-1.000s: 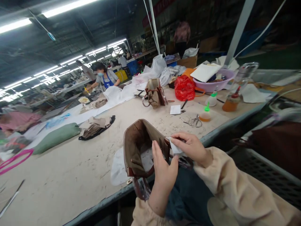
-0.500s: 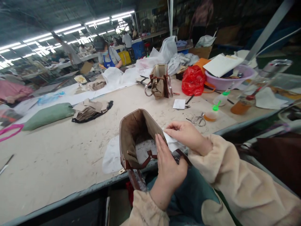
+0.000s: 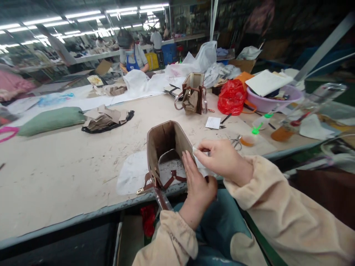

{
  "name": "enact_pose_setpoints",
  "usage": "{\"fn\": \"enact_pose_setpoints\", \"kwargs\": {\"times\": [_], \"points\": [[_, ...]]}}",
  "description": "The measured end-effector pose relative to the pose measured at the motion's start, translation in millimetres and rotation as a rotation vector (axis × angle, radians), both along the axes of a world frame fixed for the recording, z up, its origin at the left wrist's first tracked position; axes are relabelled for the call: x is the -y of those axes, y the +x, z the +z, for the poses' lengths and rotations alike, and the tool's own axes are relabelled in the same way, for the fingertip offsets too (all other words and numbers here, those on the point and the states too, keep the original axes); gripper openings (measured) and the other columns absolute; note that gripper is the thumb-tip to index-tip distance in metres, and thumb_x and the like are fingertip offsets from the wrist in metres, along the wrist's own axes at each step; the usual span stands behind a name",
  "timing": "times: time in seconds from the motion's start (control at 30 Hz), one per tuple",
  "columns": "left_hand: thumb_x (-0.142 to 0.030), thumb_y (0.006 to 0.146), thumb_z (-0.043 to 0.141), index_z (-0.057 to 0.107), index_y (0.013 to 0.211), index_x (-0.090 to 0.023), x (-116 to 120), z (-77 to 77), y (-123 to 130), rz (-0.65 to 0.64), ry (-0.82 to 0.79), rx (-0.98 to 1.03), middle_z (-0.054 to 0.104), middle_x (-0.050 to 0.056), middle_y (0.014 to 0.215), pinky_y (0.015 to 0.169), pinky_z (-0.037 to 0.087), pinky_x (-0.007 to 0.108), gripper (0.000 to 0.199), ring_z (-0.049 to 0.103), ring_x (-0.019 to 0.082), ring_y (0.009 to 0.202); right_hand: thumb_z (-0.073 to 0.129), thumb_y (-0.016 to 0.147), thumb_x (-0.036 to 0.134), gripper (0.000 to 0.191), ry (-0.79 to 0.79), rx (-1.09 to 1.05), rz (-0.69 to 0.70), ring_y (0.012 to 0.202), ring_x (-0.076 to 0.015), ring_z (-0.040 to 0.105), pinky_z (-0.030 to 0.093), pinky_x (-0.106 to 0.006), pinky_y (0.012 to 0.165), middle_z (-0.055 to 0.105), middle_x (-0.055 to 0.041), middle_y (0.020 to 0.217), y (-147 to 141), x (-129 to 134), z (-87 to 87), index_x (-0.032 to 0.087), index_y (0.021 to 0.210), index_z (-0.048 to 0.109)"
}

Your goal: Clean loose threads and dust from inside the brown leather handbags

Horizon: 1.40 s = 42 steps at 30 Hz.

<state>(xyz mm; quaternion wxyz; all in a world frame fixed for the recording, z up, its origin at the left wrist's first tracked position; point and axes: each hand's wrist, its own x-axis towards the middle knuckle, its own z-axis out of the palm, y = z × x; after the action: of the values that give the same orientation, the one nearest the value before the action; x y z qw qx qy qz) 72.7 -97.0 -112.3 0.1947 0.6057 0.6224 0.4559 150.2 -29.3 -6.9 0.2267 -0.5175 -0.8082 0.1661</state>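
A brown handbag [image 3: 155,151] with a khaki lining stands with its mouth towards me at the table's near edge. Flat against the inside of its right wall lie the fingers of my left hand [image 3: 198,186], with the thumb outside, so the wall is gripped between them. At the rim of that wall my right hand [image 3: 226,160] pinches a white cloth or paper piece, mostly hidden by the fingers. Brown straps with a metal buckle [image 3: 141,191] hang at the bag's near side. Under the bag spreads a white sheet [image 3: 130,173].
Farther back stands a second handbag [image 3: 193,98]. To the right are a red plastic bag [image 3: 231,96], a lilac basin [image 3: 277,104], scissors [image 3: 236,142] and bottles of orange liquid [image 3: 283,133]. Crumpled brown paper [image 3: 105,117] and a green cushion [image 3: 54,120] lie left. A co-worker [image 3: 133,59] sits beyond.
My view has shifted slightly, and the handbag appears turned a little. My right hand stays at the rim, now covering more of the white piece. My left hand keeps its hold on the wall.
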Motion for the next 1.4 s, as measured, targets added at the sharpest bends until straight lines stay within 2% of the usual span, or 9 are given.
{"fn": "enact_pose_setpoints", "kwargs": {"times": [0.23, 0.47, 0.7, 0.8, 1.0, 1.07, 1.17, 1.3, 1.4], "points": [[-0.018, 0.082, 0.048, -0.002, 0.146, -0.012, -4, 0.0, 4, 0.009, 0.022, 0.073, 0.003, 0.021, 0.155, 0.117, 0.014, 0.049, 0.082, 0.0, 0.027, 0.145, 0.048, 0.078, 0.029, 0.023, 0.166, 0.32, -0.111, 0.056, -0.0154, 0.053, 0.027, -0.029, 0.055, 0.063, -0.0047, 0.058, -10, 13, 5.8, 0.019, 0.061, 0.059], [-0.027, 0.081, 0.056, -0.005, 0.147, -0.017, -4, -1.0, 6, -0.007, 0.041, 0.131, 0.002, 0.019, 0.156, 0.117, 0.014, 0.048, 0.091, 0.0, 0.027, 0.145, 0.05, 0.078, 0.027, 0.023, 0.218, 0.247, -0.161, 0.056, -0.013, 0.051, 0.027, -0.028, 0.056, 0.059, -0.0014, 0.058, -5, 29, -8.0, 0.019, 0.057, 0.052], [-0.026, 0.084, 0.052, -0.004, 0.147, -0.017, -2, 7.7, 2, -0.021, -0.051, 0.191, 0.0, 0.021, 0.155, 0.116, 0.017, 0.051, 0.084, 0.001, 0.028, 0.145, 0.05, 0.079, 0.025, 0.023, 0.289, 0.179, -0.219, 0.056, -0.0127, 0.05, 0.028, -0.027, 0.055, 0.057, -0.001, 0.057, -8, 42, -17.5, 0.019, 0.057, 0.051], [-0.026, 0.083, 0.053, -0.006, 0.146, -0.016, -1, 6.2, -1, -0.039, -0.018, 0.19, 0.0, 0.021, 0.155, 0.116, 0.016, 0.05, 0.087, 0.0, 0.028, 0.145, 0.05, 0.077, 0.023, 0.022, 0.257, 0.096, -0.196, 0.055, -0.0119, 0.05, 0.03, -0.026, 0.055, 0.055, 0.0002, 0.055, -8, 41, -17.4, 0.019, 0.055, 0.052], [-0.031, 0.081, 0.058, -0.008, 0.147, -0.015, 1, 3.7, -6, -0.063, 0.01, 0.169, -0.005, 0.02, 0.156, 0.117, 0.014, 0.049, 0.095, -0.004, 0.029, 0.144, 0.053, 0.075, 0.023, 0.018, -0.006, -0.245, -0.217, 0.053, -0.0108, 0.052, 0.036, -0.022, 0.053, 0.056, 0.0031, 0.053, -4, 37, -24.1, 0.019, 0.06, 0.062], [-0.031, 0.082, 0.058, -0.008, 0.147, -0.015, 2, 4.7, -7, -0.068, 0.007, 0.177, -0.004, 0.019, 0.156, 0.117, 0.013, 0.049, 0.094, -0.004, 0.028, 0.144, 0.053, 0.076, 0.023, 0.018, -0.035, -0.32, -0.245, 0.053, -0.0111, 0.053, 0.038, -0.022, 0.053, 0.057, 0.0032, 0.055, -4, 38, -28.7, 0.019, 0.062, 0.063], [-0.028, 0.085, 0.053, -0.008, 0.147, -0.016, 1, 5.0, -6, -0.064, -0.005, 0.169, -0.004, 0.019, 0.156, 0.117, 0.014, 0.047, 0.088, -0.003, 0.027, 0.145, 0.054, 0.079, 0.023, 0.017, 0.113, -0.299, -0.259, 0.056, -0.0119, 0.055, 0.04, -0.023, 0.057, 0.06, 0.0021, 0.058, -7, 43, -34.3, 0.019, 0.066, 0.064], [-0.026, 0.09, 0.043, -0.005, 0.147, -0.016, -4, 2.0, -5, -0.028, -0.039, 0.151, -0.002, 0.019, 0.156, 0.117, 0.017, 0.047, 0.076, -0.001, 0.025, 0.145, 0.051, 0.081, 0.02, 0.018, 0.417, -0.105, -0.164, 0.06, -0.0137, 0.056, 0.041, -0.024, 0.06, 0.061, -0.0015, 0.062, -7, 52, -36.7, 0.018, 0.067, 0.062], [-0.025, 0.089, 0.045, -0.001, 0.147, -0.014, -6, 2.1, -6, -0.012, -0.062, 0.147, 0.0, 0.02, 0.156, 0.117, 0.018, 0.047, 0.076, 0.002, 0.026, 0.145, 0.053, 0.08, 0.02, 0.017, 0.403, -0.098, -0.133, 0.056, -0.0124, 0.053, 0.04, -0.024, 0.057, 0.057, 0.0001, 0.058, 2, 56, -36.6, 0.018, 0.066, 0.06]]}}
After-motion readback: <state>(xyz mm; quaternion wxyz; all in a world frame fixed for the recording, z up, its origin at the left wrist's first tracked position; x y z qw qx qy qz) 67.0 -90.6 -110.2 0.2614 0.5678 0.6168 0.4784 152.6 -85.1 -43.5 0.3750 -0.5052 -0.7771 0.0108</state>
